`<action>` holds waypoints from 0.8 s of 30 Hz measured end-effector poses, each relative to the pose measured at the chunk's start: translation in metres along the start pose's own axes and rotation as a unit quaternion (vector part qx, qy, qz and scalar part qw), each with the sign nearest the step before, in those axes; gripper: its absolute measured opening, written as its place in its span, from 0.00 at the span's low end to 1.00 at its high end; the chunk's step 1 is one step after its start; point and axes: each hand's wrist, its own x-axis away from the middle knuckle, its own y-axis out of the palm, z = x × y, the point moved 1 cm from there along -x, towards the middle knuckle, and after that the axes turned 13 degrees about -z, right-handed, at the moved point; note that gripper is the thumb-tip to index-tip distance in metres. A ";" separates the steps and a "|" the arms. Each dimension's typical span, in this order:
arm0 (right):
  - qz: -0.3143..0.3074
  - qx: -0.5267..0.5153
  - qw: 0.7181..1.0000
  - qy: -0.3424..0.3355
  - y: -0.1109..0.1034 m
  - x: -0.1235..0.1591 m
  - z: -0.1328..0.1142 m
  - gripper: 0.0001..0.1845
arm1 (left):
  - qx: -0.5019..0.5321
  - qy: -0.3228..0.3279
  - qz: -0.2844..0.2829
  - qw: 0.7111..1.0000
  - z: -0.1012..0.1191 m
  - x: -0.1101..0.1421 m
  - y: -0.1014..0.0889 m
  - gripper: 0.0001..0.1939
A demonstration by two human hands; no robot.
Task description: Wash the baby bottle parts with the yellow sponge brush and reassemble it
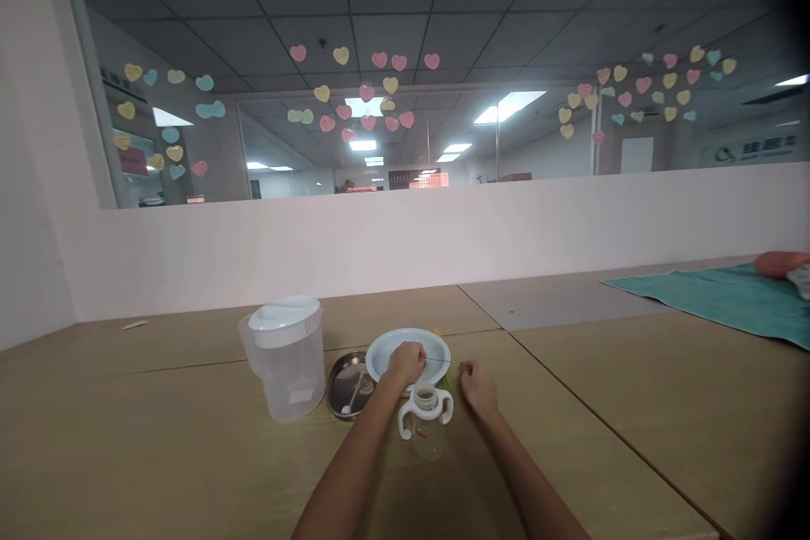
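Closest in, the left forearm [351, 464] and right forearm [528, 477] reach up from the bottom edge toward the counter [588, 447]. The left hand [405, 364] sits closed over the plate [393, 348], a pale, shallow dish. A thin line runs from its fingers across the plate, perhaps a fine stick or wire, though it is too slim to make out, and the fist hides whatever it may be gripping. The right hand [477, 388] rests on the counter just beyond the plate's edge, fingers loosely curled and holding nothing.

Between the two hands, just in front of the plate, stands the bottle [427, 439], clear, with two white handles [405, 422] and an open-looking neck. To its left, a steel lid [340, 380] lies beside the plate with a white spoon [354, 392] on it. Further left stands a plastic jug [288, 375] under a white cover.

From where I stand, the work in hand appears to centre on the plate, with the left hand busy and the right one idle. Any move on the bottle would call for a free hand, and its handles stand clear for the right.

Well off to the right, a teal towel [709, 297] lies across the counter, with an orange cushion [775, 264] at its far end. Pastel paper hearts [367, 93] dot the window [411, 42] beyond.
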 end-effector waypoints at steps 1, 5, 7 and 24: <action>-0.016 0.019 1.000 0.001 0.001 0.001 -0.001 0.17 | -0.002 -0.005 0.001 1.000 0.000 0.000 0.000 0.12; -0.062 0.078 0.995 -0.012 0.009 0.008 -0.009 0.14 | -0.002 -0.006 0.014 1.000 -0.005 0.002 -0.002 0.10; -0.074 0.099 0.992 -0.013 0.011 0.010 -0.012 0.14 | 0.002 0.001 0.015 1.000 -0.009 0.004 -0.004 0.11; -0.083 0.143 0.986 -0.016 0.012 0.009 -0.008 0.11 | -0.005 0.005 -0.002 1.000 -0.022 0.016 -0.008 0.16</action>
